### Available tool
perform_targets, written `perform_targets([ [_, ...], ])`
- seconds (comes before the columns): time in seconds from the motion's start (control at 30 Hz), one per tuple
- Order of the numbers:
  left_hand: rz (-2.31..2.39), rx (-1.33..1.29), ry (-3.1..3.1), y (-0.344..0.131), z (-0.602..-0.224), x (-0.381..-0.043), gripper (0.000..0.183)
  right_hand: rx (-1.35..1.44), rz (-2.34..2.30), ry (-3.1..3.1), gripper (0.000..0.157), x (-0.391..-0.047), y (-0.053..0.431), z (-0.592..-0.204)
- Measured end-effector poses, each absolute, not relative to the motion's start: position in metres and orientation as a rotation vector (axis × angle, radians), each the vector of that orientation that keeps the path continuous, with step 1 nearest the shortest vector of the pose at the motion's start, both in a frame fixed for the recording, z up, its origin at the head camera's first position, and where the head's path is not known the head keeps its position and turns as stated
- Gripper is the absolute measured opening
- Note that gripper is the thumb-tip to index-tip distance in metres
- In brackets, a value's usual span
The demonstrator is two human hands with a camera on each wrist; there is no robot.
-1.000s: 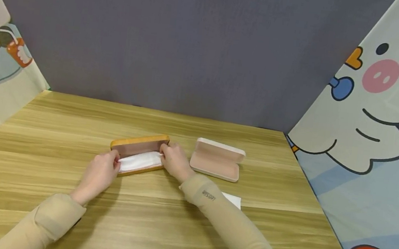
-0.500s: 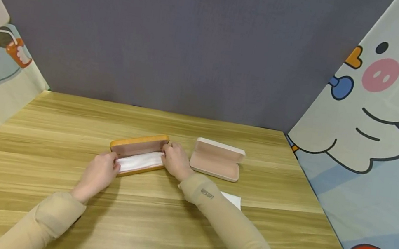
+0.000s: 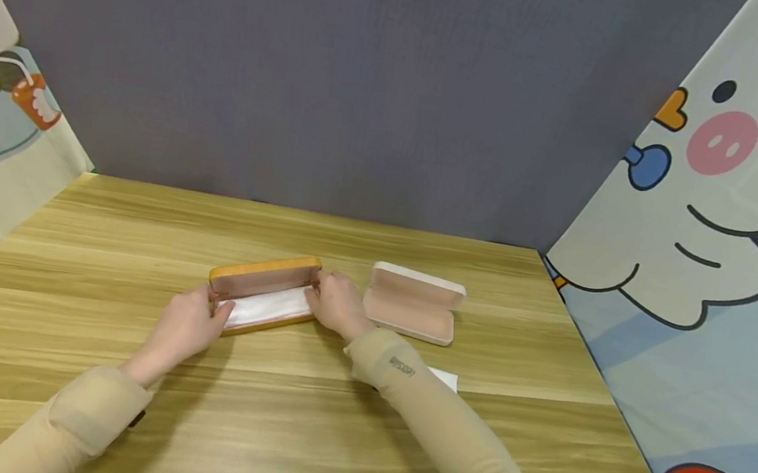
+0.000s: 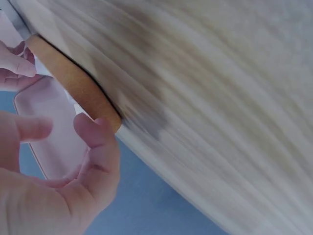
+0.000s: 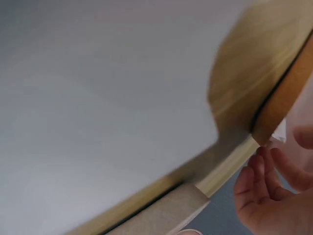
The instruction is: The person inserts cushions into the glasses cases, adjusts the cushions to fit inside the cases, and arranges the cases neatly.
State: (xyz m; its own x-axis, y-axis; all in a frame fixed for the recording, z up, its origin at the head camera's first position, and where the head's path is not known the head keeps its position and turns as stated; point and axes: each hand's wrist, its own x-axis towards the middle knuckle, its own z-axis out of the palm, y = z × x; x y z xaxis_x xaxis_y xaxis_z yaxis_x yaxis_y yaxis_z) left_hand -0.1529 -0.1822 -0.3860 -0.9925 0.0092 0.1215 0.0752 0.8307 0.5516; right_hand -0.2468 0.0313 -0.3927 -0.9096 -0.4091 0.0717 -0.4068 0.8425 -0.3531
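An orange glasses case (image 3: 266, 265) stands on the table with its lid raised, angled slightly in the head view. A folded white cloth (image 3: 268, 307) lies flat along its base. My left hand (image 3: 185, 325) is at the case's left end; in the left wrist view the thumb and fingers are spread apart, one fingertip at the orange corner. At the right end is my right hand (image 3: 341, 311), fingers loosely bent beside the case corner in the right wrist view, the thumb apart from them. The cloth's two ends are partly hidden by the hands.
A pale pink glasses case (image 3: 409, 317) stands with its lid up just right of my right hand. A white sheet (image 3: 445, 379) shows partly from under the right sleeve (image 3: 429, 408). The wooden table (image 3: 298, 432) meets a grey panel (image 3: 340, 90) behind.
My left thumb and fingers have spread apart from their pinch at the cloth's left end, and that hand has shifted slightly left. The right hand has moved slightly right. The orange case has stayed put.
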Motion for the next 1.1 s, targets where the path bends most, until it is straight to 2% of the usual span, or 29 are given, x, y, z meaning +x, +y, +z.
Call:
perform_targets([
  [0.2, -1.089, 0.085, -3.022, -0.187, -0.38, -0.153, 0.078, -0.521, -0.704, 2.899, 0.039, -0.247, 0.035, -0.387],
  [0.4, -1.536, 0.223, -3.033, -0.192, -0.372, -0.152, 0.097, -0.39, -0.822, 2.721, 0.06, -0.248, 0.039, -0.382],
  [0.57, -1.939, 0.324, -2.914, -0.193, -0.367, -0.152, 0.101, -0.242, -0.969, 2.541, 0.08, -0.246, 0.041, -0.375],
  [0.7, -2.045, 0.328, -2.885, -0.193, -0.365, -0.154, 0.1, -0.158, -1.056, 2.447, 0.089, -0.244, 0.041, -0.37],
  [0.87, -2.111, 0.317, -2.852, -0.192, -0.363, -0.155, 0.097, -0.164, -1.106, 2.381, 0.089, -0.247, 0.041, -0.366],
  [1.1, -2.232, 0.399, -2.764, -0.189, -0.359, -0.157, 0.096, -0.118, -1.222, 2.27, 0.078, -0.254, 0.039, -0.364],
])
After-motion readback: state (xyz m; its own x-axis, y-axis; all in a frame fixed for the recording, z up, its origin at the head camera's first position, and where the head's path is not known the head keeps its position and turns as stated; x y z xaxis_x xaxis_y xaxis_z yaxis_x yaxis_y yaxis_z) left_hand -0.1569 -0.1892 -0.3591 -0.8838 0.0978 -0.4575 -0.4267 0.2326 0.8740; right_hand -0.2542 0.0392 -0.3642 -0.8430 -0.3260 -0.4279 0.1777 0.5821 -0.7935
